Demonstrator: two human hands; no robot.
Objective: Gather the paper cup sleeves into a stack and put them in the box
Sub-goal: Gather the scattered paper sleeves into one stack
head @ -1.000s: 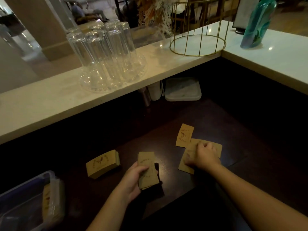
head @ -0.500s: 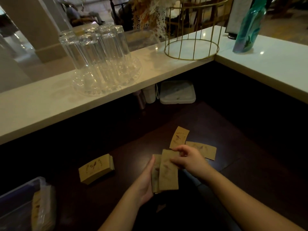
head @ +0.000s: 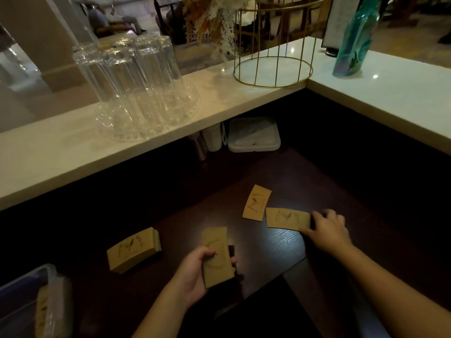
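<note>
Tabletop (head: 280,242) first: it is big, dark wood, and it holds all my paper cup sleeves. My box (head: 23,281) is the next biggest thing. It is clear plastic and sits at the far left corner near me, with a wrapped pack of sleeves (head: 45,311) already inside.

A finished stack (head: 133,250) lies flat on the tabletop, between the box and my left hand (head: 195,274). My left hand fingers are closed around a small pile (head: 218,256) of sleeves, held up just above the wood.

My right hand (head: 328,230) reaches out to the right. Its fingers (head: 329,213) rest on the end of one loose sleeve (head: 286,219) lying flat. I cannot tell if they have pinched it yet. One last sleeve (head: 256,202) lies just beside it, a bit farther away.

So I think I am in the gathering step. Next I should pinch the thin edge, lift that sleeve, and lay it on my pile facing the same way. Then the last one, then the box.
</note>
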